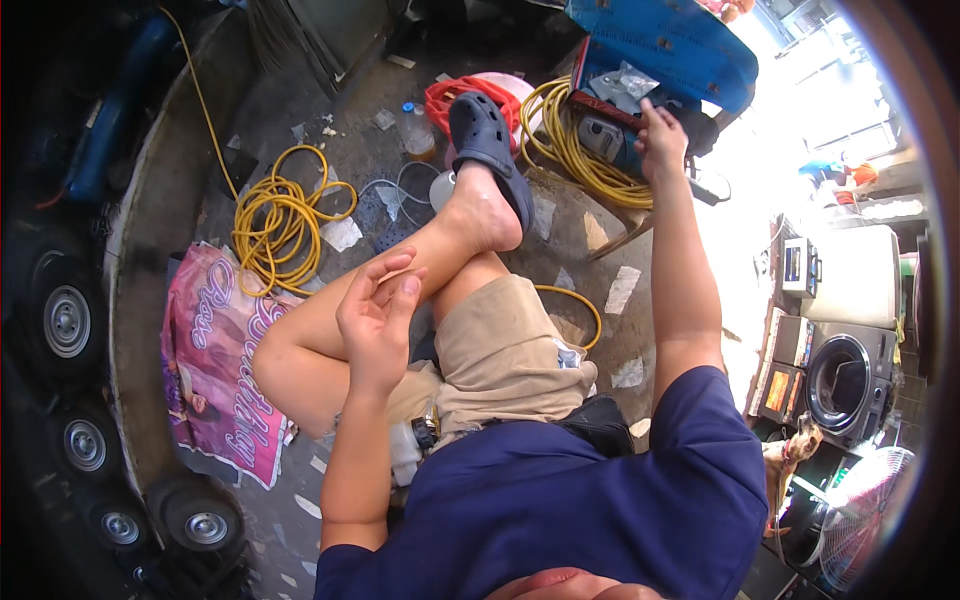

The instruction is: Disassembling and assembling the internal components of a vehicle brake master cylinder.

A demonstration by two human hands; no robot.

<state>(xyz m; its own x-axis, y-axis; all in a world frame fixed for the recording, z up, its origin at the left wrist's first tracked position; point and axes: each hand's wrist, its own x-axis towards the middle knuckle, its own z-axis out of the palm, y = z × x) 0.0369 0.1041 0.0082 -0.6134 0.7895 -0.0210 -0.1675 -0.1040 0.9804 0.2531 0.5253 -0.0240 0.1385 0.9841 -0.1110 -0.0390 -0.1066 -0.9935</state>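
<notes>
In the head view, the right hand [662, 140] is held out at an open box [603, 107], with a clear plastic bag [637, 78] placed just beyond its fingertips. Its fingers are partly bent; whether any film is pinched between them cannot be told. The left hand [378, 318] is raised above the crossed legs, its fingers loosely curled and released, with nothing seen in them.

In reaching among the box's contents, the bag is probably best taken by a loose edge, with a light pinch, so that thin film is not torn; the box might be steadied by the free left fingers.

The bag is glossy and crinkled, with greyish contents that cannot be made out. Behind it, past the right fingertips, a broad blue panel [690, 48] is raised, scuffed and apparently of cardboard. Left of and slightly below those fingertips, a hard-cased grey-and-blue tool [600, 138] is seen, and farther left smooth yellow hose [545, 115] is wound in loops. Beyond the left fingers, a looser yellow coil [268, 225] is spread near a creased, glossy pink sheet [215, 375].
</notes>
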